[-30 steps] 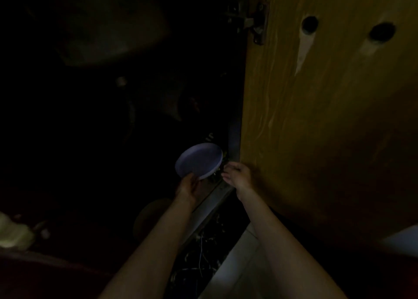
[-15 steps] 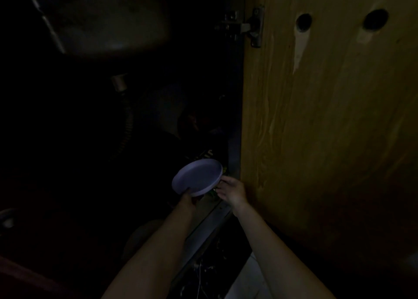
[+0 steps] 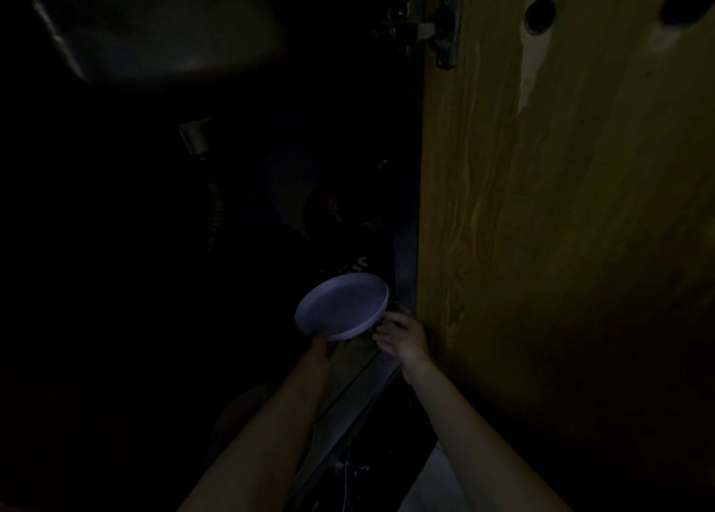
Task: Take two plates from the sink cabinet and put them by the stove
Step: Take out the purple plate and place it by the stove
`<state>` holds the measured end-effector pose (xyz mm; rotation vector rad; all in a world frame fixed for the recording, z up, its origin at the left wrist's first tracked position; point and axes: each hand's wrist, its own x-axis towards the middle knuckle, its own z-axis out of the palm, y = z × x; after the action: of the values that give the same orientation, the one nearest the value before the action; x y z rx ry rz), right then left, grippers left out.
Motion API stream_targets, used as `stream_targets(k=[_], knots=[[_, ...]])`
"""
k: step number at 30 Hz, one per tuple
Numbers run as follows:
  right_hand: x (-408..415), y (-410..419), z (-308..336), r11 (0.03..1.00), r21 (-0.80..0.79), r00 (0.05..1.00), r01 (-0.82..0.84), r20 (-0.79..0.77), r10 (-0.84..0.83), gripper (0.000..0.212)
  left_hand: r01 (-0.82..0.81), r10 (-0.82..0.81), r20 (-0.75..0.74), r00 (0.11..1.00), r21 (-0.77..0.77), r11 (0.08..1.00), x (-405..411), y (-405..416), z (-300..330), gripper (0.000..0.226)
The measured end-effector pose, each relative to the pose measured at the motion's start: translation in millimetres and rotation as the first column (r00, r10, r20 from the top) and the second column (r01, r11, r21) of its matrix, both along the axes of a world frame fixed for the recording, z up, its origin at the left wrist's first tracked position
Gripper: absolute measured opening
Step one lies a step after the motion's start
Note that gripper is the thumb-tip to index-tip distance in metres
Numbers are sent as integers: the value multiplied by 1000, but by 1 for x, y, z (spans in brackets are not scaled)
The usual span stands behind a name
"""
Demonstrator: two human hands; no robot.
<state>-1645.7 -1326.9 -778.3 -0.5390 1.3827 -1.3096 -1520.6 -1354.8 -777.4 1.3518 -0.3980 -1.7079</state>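
Observation:
A pale lilac plate is held tilted at the mouth of the dark sink cabinet. My left hand grips its near rim from below. My right hand is at the plate's right edge, its fingers touching the rim beside the open wooden door. Whether those fingers hold anything under the plate is hidden by the dark. No second plate can be made out.
The open cabinet door fills the right side, with a metal hinge near its top. The underside of the sink basin and a drain hose hang at the left. A cabinet sill runs below my hands.
The plate has stayed in my left hand near the door edge. My right hand has moved in from the door edge to touch the plate's right rim. The view shifted upward.

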Motion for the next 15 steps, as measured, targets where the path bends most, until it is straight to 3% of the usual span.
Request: stream_targets(k=[6,10,15], knots=[[-7,15,31,998,42,998,46,31,-47,45,15,-15,21,1000,-3,1000,8,17,35,43],[-10,40,60,997,54,999,49,-12,-48,39,63,-70,113,991,64,996,14,46,71,41],[-13,78,104,993,85,996,83,13,-85,35,45,-52,70,996,98,994,19,93,119,41]])
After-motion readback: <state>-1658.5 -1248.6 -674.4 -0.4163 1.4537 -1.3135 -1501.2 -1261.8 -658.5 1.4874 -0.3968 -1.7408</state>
